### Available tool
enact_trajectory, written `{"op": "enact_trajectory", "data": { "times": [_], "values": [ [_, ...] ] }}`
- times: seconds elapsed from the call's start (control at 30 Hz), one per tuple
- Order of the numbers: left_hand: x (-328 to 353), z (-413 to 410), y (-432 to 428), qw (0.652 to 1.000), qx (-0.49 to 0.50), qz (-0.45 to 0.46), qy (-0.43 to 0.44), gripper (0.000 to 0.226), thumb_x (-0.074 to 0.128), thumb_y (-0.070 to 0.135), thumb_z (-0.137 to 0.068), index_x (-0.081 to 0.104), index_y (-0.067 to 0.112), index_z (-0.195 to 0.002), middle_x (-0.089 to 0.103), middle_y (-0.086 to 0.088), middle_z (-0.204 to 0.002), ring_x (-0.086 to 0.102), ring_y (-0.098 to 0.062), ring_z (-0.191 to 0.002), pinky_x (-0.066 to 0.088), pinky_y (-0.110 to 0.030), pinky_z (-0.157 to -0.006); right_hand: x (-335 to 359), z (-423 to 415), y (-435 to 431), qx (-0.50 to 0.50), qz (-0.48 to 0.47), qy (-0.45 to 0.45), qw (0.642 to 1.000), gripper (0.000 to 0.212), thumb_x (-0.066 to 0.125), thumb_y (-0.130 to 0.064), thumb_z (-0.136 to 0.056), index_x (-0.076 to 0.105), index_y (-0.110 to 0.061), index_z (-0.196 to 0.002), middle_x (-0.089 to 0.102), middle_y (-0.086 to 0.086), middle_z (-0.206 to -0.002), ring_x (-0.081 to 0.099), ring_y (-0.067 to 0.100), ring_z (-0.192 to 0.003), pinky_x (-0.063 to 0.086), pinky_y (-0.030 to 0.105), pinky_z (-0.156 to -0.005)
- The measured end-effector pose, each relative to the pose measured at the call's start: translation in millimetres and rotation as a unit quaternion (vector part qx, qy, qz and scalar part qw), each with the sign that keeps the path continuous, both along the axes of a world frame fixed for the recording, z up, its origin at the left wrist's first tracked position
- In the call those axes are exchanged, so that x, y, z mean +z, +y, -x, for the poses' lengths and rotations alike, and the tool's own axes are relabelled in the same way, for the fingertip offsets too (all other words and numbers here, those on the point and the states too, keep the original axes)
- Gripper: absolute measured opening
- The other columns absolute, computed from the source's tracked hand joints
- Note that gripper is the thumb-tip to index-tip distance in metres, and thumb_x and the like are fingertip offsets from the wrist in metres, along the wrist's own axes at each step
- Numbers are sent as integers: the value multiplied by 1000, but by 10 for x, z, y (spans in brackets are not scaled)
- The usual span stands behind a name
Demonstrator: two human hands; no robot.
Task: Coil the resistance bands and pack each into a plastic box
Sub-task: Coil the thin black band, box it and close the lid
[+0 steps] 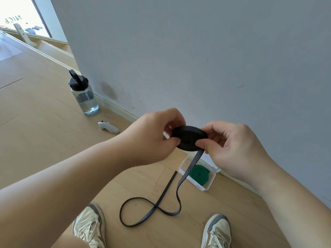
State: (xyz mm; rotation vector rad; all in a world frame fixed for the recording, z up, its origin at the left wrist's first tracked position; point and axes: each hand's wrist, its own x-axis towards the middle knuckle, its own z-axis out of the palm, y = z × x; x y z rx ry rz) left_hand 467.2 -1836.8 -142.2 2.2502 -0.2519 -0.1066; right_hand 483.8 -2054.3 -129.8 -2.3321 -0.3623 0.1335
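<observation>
Head view: left hand (pixel 152 138) and right hand (pixel 232 149) pinch the black band (pixel 189 138) coil between fingertips, its tail hanging below.

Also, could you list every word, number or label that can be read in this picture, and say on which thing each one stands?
"NIC" plus one unclear character: on the window, tilted and seemingly mirrored.
Small grey mark on the front wall of the white box: too small to read.
Bottle, black band, green band, shoes: no text that I can see.
</observation>
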Motion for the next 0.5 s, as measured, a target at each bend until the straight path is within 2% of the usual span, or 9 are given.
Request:
{"op": "enact_trajectory", "data": {
  "times": [0.07, 0.13, 0.2, 0.27, 0.33, 0.4, 0.5],
  "values": [
    [-21, 17, -36, 995, -41, -52, -69, 24, 71, 20, -90, 70, 31, -111, 68, 13, -96, 64, -8, -90, 56, -33, -79, -8, 12, 40, 15, 24, -16, 999, 19, 80, -14, -86, 79, -32, -87, 73, -14, -75, 68, 8, -71, 56, 24, -66],
    [-12, 17, -65, 990, -61, -86, -97, 17, 70, 22, -91, 73, 28, -107, 67, 10, -87, 58, -10, -81, 52, -35, -74, -20, 20, 63, 25, 22, -16, 999, 21, 79, -10, -85, 81, -30, -89, 75, -13, -78, 70, 6, -74, 57, 23, -67],
    [0, -5, -73, 988, -57, -103, -97, 13, 68, 23, -94, 73, 27, -105, 68, 9, -85, 58, -10, -79, 51, -37, -74, -18, 15, 58, 14, -7, 2, 1000, 21, 80, -10, -85, 82, -30, -91, 76, -13, -78, 71, 5, -74, 56, 18, -68],
    [8, -18, -48, 994, -30, -75, -74, 12, 69, 23, -94, 73, 31, -103, 69, 12, -86, 62, -8, -81, 54, -35, -75, -6, 1, 37, -12, -47, 37, 998, 19, 83, -17, -83, 82, -31, -96, 78, -15, -78, 72, 4, -74, 57, 16, -73],
    [20, -27, -11, 999, 8, -33, -37, 14, 70, 24, -94, 71, 35, -101, 71, 15, -87, 65, -4, -84, 55, -26, -75, 18, -13, 5, -40, -97, 72, 992, 21, 84, -23, -81, 82, -31, -100, 79, -9, -78, 75, 10, -75, 61, 30, -84],
    [42, -24, 4, 999, 35, 23, 1, 14, 72, 24, -94, 70, 36, -100, 73, 14, -85, 68, 1, -81, 56, -18, -73, 42, -23, -14, -48, -123, 74, 988, 18, 81, -19, -85, 81, -32, -98, 80, -3, -77, 77, 17, -75, 62, 44, -90],
    [102, -8, -13, 992, 50, 113, 38, 11, 72, 23, -96, 65, 30, -102, 77, 6, -87, 75, -6, -78, 64, -34, -79, 71, -23, -11, -44, -142, 59, 987, 24, 77, -13, -90, 78, -35, -98, 81, -5, -82, 78, 18, -74, 63, 46, -88]
  ]
}}
